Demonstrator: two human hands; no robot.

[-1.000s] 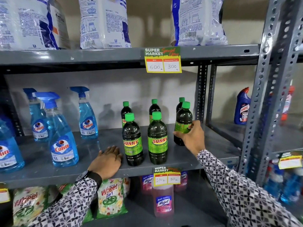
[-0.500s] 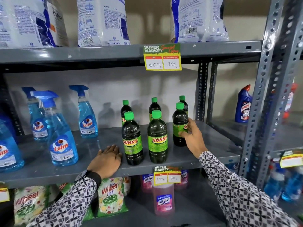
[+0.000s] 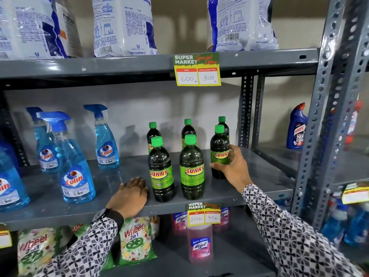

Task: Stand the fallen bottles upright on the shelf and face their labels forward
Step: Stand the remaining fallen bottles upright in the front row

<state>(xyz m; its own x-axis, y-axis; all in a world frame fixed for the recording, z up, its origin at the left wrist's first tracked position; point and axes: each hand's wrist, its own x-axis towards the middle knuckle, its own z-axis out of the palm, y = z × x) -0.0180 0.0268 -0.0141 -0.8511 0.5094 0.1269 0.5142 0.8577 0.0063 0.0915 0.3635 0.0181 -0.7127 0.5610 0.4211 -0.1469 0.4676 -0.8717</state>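
Several dark Sunny bottles with green caps stand upright on the grey middle shelf [image 3: 259, 188]. Two front ones [image 3: 161, 172] [image 3: 192, 172] show their green labels forward. My right hand [image 3: 233, 166] grips the third front bottle [image 3: 219, 148] around its lower body; part of its Sunny label faces front, the rest is hidden by my fingers. Three more bottles stand behind, partly hidden; the left one [image 3: 153, 133] is clearest. My left hand [image 3: 129, 194] lies flat on the shelf's front edge, just left of the left bottle, holding nothing.
Blue Colin spray bottles [image 3: 73, 172] stand at the shelf's left. White detergent bags [image 3: 123, 25] fill the shelf above. A steel upright [image 3: 246, 110] rises right of the Sunny bottles. Price tags [image 3: 197, 69] hang from shelf edges. Wheel packs [image 3: 135, 240] and pink Lizol bottles [image 3: 199, 244] sit below.
My right hand has turned the right front bottle and shifted it slightly left, so more of its Sunny label faces forward. My left hand stays flat on the shelf.
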